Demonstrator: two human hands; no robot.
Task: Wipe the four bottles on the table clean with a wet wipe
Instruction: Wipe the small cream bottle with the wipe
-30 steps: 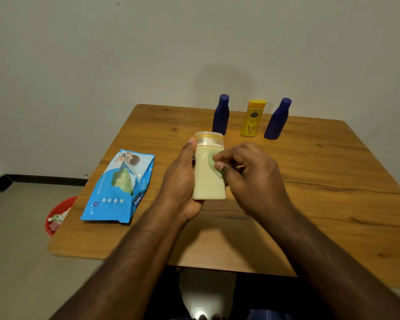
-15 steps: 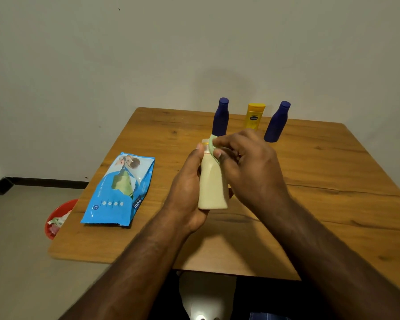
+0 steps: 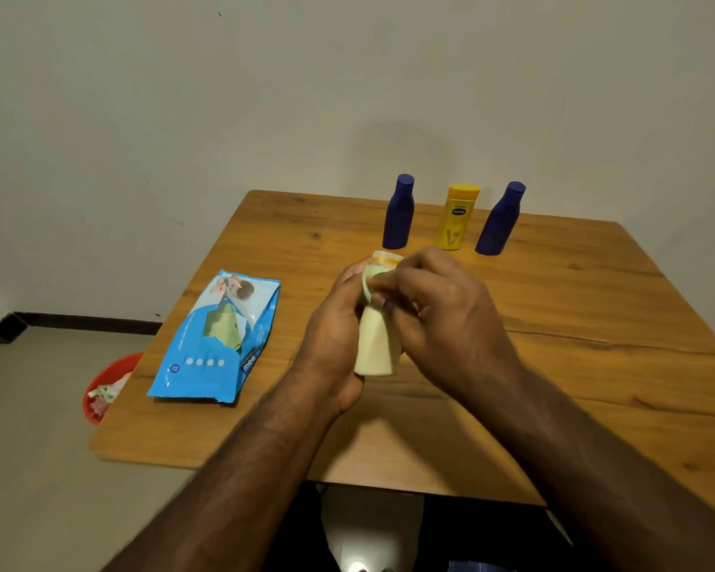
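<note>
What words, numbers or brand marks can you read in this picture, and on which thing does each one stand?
"mee": white letters on the blue wet wipe pack, cut off at the pack's edge.
"72": in a small circle on the same pack, barely legible.
Oval logo on the yellow bottle: too small to read.
Other print on the pack: blurred.

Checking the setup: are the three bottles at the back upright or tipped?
Upright: both blue bottles and the yellow one stand on their bases.

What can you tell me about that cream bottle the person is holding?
The cream bottle looks like smooth pale plastic, with a clear-looking cap and an orange band under it. It is held above the table, nearly upright. The left hand grips its side; the right hand presses a pale green wipe near its top.
</note>
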